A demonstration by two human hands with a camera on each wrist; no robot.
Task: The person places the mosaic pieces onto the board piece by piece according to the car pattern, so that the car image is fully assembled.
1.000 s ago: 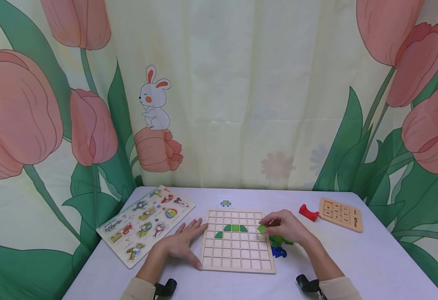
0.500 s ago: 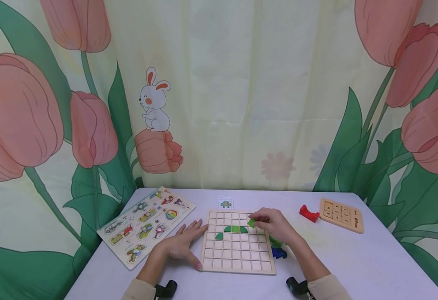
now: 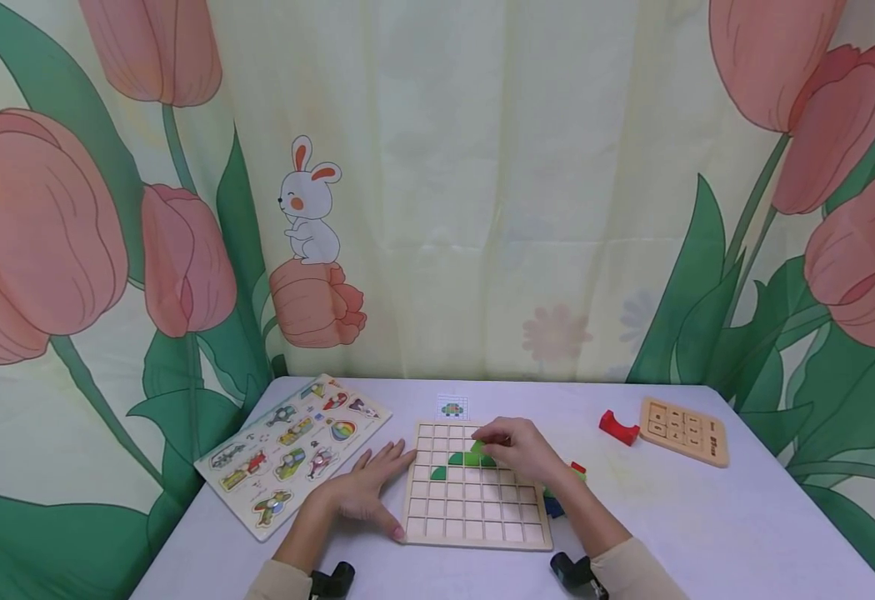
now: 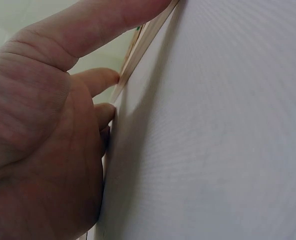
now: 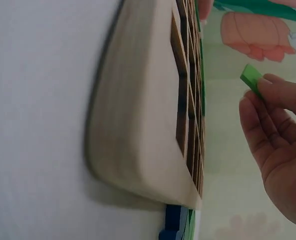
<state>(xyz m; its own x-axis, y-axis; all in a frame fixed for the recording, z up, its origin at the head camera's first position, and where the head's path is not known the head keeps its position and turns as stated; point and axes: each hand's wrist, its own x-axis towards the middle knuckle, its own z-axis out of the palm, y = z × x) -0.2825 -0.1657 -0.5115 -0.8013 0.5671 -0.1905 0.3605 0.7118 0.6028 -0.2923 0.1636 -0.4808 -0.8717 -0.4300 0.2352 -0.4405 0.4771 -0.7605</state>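
A wooden grid board (image 3: 475, 523) lies on the table with square cells. Dark green rounded tiles (image 3: 438, 473) and a light green tile (image 3: 471, 459) sit in some of its upper cells. My left hand (image 3: 366, 490) is spread along the board's left side, thumb at the lower corner and fingertips at the edge. In the left wrist view the thumb (image 4: 93, 30) touches the wooden rim. Over the upper part of the board, my right hand (image 3: 518, 450) pinches a light green tile (image 5: 251, 77) between thumb and fingers, raised above the grid.
A small pattern card (image 3: 452, 407) lies behind the board. At left is a picture puzzle board (image 3: 287, 450). A red curved block (image 3: 618, 427) and a wooden number board (image 3: 683, 429) lie at right. Blue pieces (image 3: 553, 507) sit beside the grid, partly behind my right forearm.
My right hand has moved left from the board's right edge to above the row of green tiles, carrying the light green tile. The left hand has stayed at the board's side.
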